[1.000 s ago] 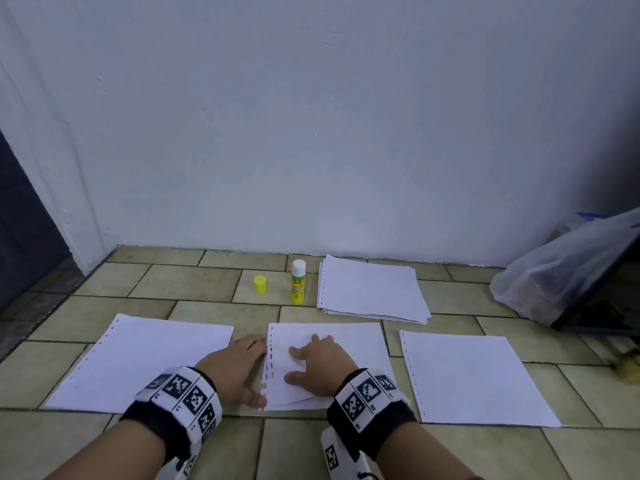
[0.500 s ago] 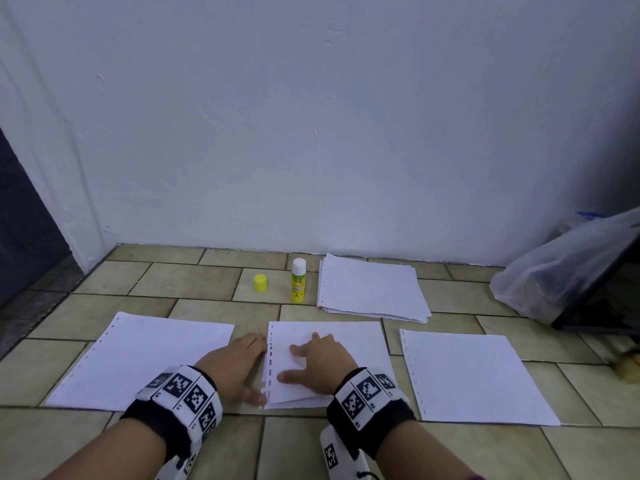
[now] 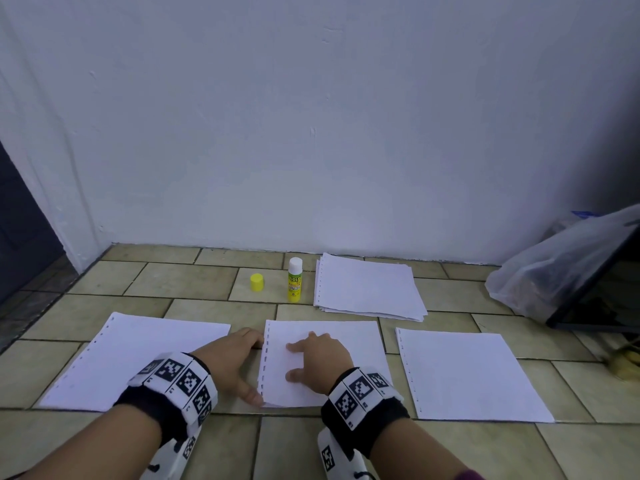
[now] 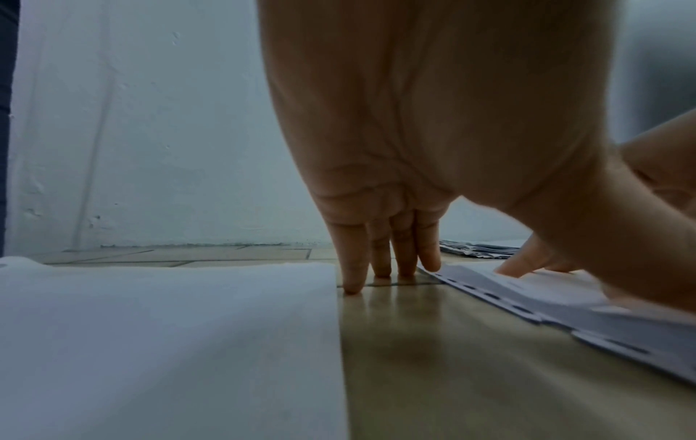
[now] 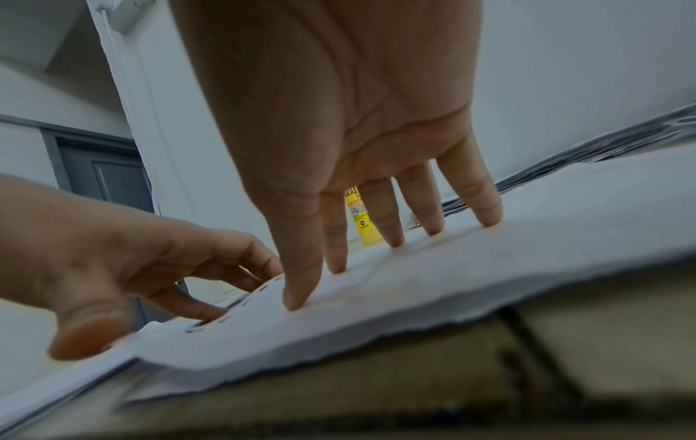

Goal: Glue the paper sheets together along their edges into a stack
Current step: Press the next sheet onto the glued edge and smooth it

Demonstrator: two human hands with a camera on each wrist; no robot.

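Right hand (image 3: 320, 360): fingers spread and straight, tips pressing flat on the middle sheets (image 3: 346, 344), lower centre of the head view; nothing gripped.
Right fingertips (image 5: 301, 300): in the right wrist view, thumb and four fingers all touch the top sheet.
Left hand (image 3: 228, 362): fingers straight and close together, set against the punched left edge of the middle sheets; thumb touches the near left corner. Not clamped on anything.
Left fingers (image 4: 354, 268): in the left wrist view, tips rest on the floor tile in the gap between the left sheet (image 4: 150, 342) and the middle sheets.
Middle sheets: at least two layers on the tiled floor (image 3: 173, 282), edges not quite flush at the near corner.
Left sheet: flat on the floor, lower left of the head view, just beside the left hand.
Right sheet (image 3: 474, 375): flat on the floor, lower right, apart from both hands.
Paper pile (image 3: 367, 289): behind the middle sheets, near the wall (image 3: 311, 116).
Glue stick (image 3: 294, 279): upright, uncapped, just left of the paper pile.
Yellow cap (image 3: 257, 282): on the floor, left of the glue stick, apart from it.
Plastic bag (image 3: 554, 265): right edge of the frame, against the wall.
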